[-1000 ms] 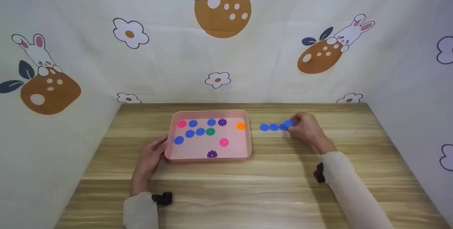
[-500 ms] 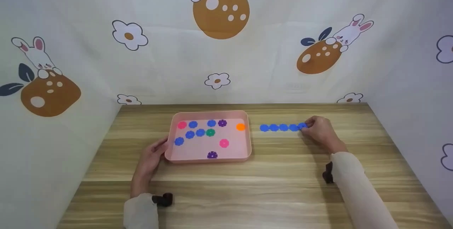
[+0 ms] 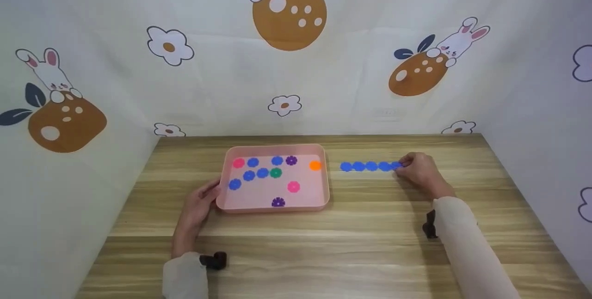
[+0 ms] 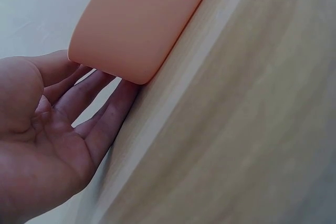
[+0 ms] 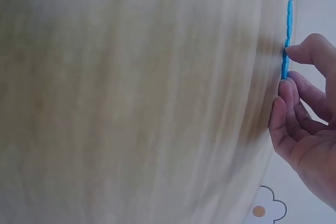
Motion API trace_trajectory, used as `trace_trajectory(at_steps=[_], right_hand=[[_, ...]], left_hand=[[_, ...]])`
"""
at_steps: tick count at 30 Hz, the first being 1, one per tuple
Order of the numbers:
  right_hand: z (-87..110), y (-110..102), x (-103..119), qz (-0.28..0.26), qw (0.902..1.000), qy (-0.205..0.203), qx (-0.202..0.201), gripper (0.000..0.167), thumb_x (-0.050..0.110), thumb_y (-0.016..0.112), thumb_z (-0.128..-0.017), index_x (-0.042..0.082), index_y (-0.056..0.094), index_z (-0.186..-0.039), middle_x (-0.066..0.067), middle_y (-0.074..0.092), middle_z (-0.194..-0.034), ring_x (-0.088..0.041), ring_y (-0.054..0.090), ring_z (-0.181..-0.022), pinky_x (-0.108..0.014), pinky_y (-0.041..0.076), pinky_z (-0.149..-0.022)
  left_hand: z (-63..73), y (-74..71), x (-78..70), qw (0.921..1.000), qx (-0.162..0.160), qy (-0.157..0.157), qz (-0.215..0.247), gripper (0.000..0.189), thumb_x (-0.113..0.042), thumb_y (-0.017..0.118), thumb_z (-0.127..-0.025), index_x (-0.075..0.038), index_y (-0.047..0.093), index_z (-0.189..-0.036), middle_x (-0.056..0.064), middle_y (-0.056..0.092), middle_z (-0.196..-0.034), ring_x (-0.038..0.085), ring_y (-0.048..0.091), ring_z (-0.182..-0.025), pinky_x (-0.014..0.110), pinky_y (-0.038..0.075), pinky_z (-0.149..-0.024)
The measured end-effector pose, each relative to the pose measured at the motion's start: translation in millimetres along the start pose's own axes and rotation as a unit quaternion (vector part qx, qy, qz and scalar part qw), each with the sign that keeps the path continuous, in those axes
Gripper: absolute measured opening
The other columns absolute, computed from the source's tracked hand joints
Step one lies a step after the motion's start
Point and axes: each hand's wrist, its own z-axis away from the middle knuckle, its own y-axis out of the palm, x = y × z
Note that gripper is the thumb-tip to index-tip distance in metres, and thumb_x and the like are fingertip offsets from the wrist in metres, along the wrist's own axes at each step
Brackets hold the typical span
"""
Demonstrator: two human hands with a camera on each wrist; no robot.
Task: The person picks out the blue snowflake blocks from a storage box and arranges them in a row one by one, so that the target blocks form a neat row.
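Five blue discs form a straight row (image 3: 372, 166) flat on the worktop (image 3: 323, 253), to the right of a pink tray (image 3: 254, 192). Whether they interlock cannot be told. The right hand (image 3: 423, 173) is nearly closed, thumb and fingertips pinching the end disc (image 3: 396, 165) at the row's far right. The left hand (image 3: 196, 206) has its fingers fairly straight and spread, touching the tray's left outer wall; no grasp on the rim is evident.

Inside the tray lie five more blue discs (image 3: 262, 173), two pink discs (image 3: 293, 187), two purple discs (image 3: 291, 160), a green disc (image 3: 276, 173) and an orange disc (image 3: 315, 166).

In this inspector's judgement, the step in hand is the alignment of the fifth disc. The next move calls for releasing it without disturbing its neighbour, then likely reaching for another blue one, with the tray steadied.
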Motion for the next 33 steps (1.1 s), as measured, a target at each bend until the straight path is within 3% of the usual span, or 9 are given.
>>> trace_trajectory(at_steps=[8,11,13,17,21,25,33], right_hand=[[-0.2,-7,10,-0.007,0.9999,0.006,0.003,0.033,0.018,0.067,-0.092,-0.003,0.065,-0.117,-0.021,0.069,-0.114,-0.026,0.063,-0.099,-0.034,0.053,-0.086],[-2.5,-11,21,-0.015,0.9999,0.003,0.004,0.035,0.021,0.065,-0.095,-0.003,0.064,-0.12,-0.023,0.068,-0.12,-0.031,0.064,-0.107,-0.039,0.054,-0.093],[-3.9,-14,32,-0.025,0.9996,-0.016,0.001,0.037,0.023,0.065,-0.095,-0.004,0.064,-0.12,-0.024,0.067,-0.121,-0.033,0.064,-0.11,-0.041,0.054,-0.094],[-6.2,-14,56,-0.041,0.9972,-0.063,-0.006,0.034,0.024,0.067,-0.093,-0.003,0.065,-0.114,-0.019,0.069,-0.11,-0.027,0.066,-0.097,-0.029,0.055,-0.081],[-7.7,-3,82,-0.06,0.9938,-0.093,-0.004,0.029,0.022,0.068,-0.092,0.0,0.064,-0.111,-0.013,0.069,-0.104,-0.018,0.064,-0.091,-0.021,0.053,-0.075],[-6.7,11,110,-0.071,0.9914,-0.11,0.004,0.033,0.022,0.071,-0.092,0.0,0.064,-0.115,-0.013,0.069,-0.108,-0.021,0.065,-0.097,-0.025,0.055,-0.081],[-3.4,41,165,-0.062,0.9845,-0.164,0.003,0.026,0.017,0.074,-0.09,0.0,0.067,-0.109,-0.014,0.07,-0.102,-0.023,0.064,-0.091,-0.033,0.059,-0.086]], left_hand=[[1.4,-1.1,1.0,0.9999,0.002,-0.013,-0.004,0.049,-0.032,0.052,-0.105,-0.016,0.046,-0.151,0.01,0.044,-0.158,0.026,0.047,-0.141,0.044,0.041,-0.117],[2.6,-1.8,1.5,0.9999,0.007,-0.012,-0.005,0.05,-0.033,0.051,-0.105,-0.016,0.045,-0.151,0.01,0.042,-0.159,0.027,0.044,-0.144,0.045,0.039,-0.118],[2.3,-1.0,2.2,1.0,0.003,-0.003,0.006,0.048,-0.029,0.052,-0.105,-0.014,0.046,-0.15,0.012,0.045,-0.157,0.025,0.048,-0.14,0.035,0.046,-0.113],[1.1,0.6,4.4,0.9999,-0.003,0.0,0.015,0.046,-0.027,0.053,-0.105,-0.012,0.049,-0.149,0.011,0.049,-0.153,0.021,0.052,-0.135,0.029,0.05,-0.108],[0.9,1.3,5.8,0.9998,-0.005,-0.013,0.017,0.046,-0.028,0.053,-0.105,-0.014,0.049,-0.149,0.01,0.05,-0.153,0.021,0.051,-0.136,0.037,0.045,-0.113],[0.5,1.5,4.6,0.9995,-0.008,-0.018,0.025,0.047,-0.026,0.053,-0.105,-0.012,0.048,-0.149,0.012,0.048,-0.154,0.024,0.049,-0.139,0.041,0.043,-0.116],[-1.5,1.4,2.1,0.9996,-0.002,-0.019,0.022,0.048,-0.028,0.054,-0.104,-0.013,0.048,-0.149,0.011,0.047,-0.156,0.026,0.047,-0.142,0.043,0.042,-0.117]])
